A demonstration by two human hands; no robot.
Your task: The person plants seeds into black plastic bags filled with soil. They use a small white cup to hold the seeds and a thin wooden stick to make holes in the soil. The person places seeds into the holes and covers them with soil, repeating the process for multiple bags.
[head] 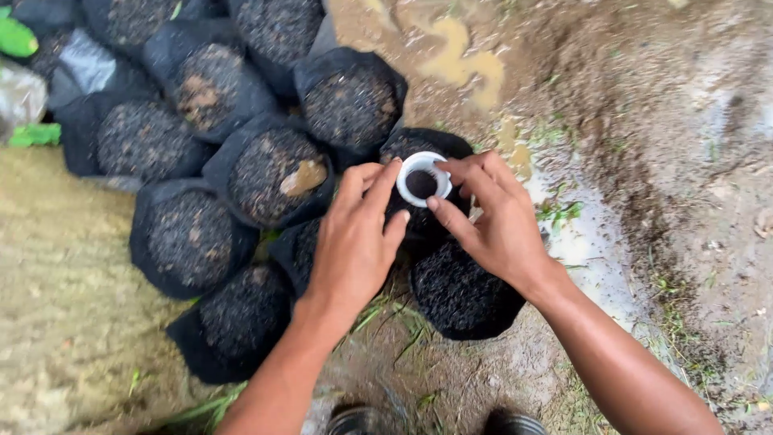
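Note:
A short white plastic pipe piece (pixel 423 176) stands upright in a black soil-filled grow bag (pixel 424 143), its open end showing dark soil inside. My left hand (pixel 356 234) grips its left side with thumb and fingers. My right hand (pixel 495 213) holds its right side, fingertips on the rim. Both hands hover over the cluster of bags. Another filled bag (pixel 460 296) lies just below my right hand.
Several black grow bags (pixel 192 234) filled with dark soil stand packed together at the left and top. Wet muddy ground with puddles (pixel 463 56) spreads to the right. Green plastic (pixel 16 36) shows at the far left. My boot tips (pixel 354 420) are at the bottom.

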